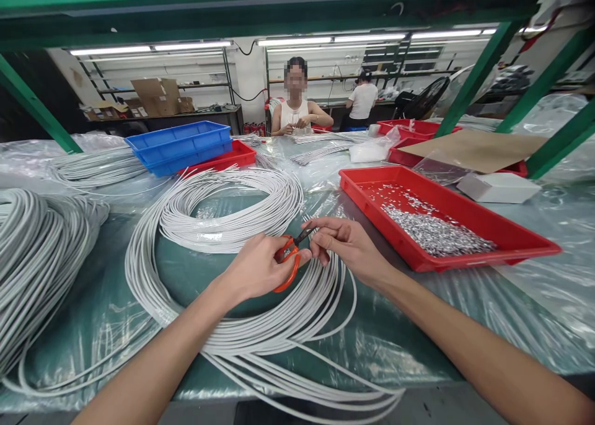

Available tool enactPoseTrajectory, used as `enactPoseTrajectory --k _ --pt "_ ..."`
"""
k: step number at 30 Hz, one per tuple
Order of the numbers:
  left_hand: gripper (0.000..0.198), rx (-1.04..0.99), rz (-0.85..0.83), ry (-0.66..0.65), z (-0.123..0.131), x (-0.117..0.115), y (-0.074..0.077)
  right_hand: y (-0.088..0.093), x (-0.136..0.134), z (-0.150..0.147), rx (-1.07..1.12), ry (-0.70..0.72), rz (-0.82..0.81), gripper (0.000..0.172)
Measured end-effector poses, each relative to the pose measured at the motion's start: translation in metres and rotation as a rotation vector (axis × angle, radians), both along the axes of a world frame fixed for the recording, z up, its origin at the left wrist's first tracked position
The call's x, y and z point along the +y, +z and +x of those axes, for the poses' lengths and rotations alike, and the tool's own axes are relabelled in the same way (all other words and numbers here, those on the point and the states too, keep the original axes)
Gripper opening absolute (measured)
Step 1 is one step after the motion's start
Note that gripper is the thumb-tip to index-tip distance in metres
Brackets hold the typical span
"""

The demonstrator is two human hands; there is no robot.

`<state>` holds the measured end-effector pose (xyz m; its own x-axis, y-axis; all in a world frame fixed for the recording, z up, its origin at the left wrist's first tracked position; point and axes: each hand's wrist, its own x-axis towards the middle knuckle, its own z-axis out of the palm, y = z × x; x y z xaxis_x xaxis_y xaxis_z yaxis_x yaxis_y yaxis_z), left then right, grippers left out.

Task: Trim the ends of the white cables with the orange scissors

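Note:
My left hand (pixel 258 267) is closed around the orange handles of a pair of scissors (pixel 289 279). Their dark blades point up and right, reaching the fingertips of my right hand (pixel 348 245). The fingers of that right hand are pinched together around a white cable end; the exact grip is partly hidden. Below both hands lies a large coil of white cables (pixel 260 335), its ends gathered near my right fingers. Behind it, a second coil of white cable (pixel 218 230) overlaps on the green table.
A red tray (pixel 465 217) with many small metal pieces stands at right, beside a white box (pixel 499 188). Thick cable bundles (pixel 41 270) lie at left. Blue trays (pixel 181 143) sit at the back left. Green frame posts (pixel 478 78) rise at right. A co-worker (pixel 294 112) sits opposite.

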<state>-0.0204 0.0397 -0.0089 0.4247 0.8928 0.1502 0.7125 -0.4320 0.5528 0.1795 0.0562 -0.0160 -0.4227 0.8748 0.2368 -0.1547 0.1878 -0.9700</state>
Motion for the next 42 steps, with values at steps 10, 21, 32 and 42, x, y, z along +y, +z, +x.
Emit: enactPoseTrajectory --k 10,21,32,42 --pt "0.044 -0.028 -0.163 -0.061 -0.0043 -0.0037 0.0037 -0.0014 -0.0002 -0.0009 0.044 0.05 -0.081 0.032" --pt "0.05 -0.205 -0.448 -0.172 -0.0052 -0.0064 0.0095 -0.0019 0.002 0.0012 0.013 0.051 -0.051 0.033" --pt "0.049 -0.075 -0.052 0.008 -0.0032 -0.0006 0.0018 -0.0058 0.0081 0.0042 0.059 0.06 -0.009 0.029" --pt "0.046 0.096 0.054 0.027 -0.0019 -0.0012 0.0044 -0.0027 0.0045 0.002 0.055 0.013 -0.024 0.032"
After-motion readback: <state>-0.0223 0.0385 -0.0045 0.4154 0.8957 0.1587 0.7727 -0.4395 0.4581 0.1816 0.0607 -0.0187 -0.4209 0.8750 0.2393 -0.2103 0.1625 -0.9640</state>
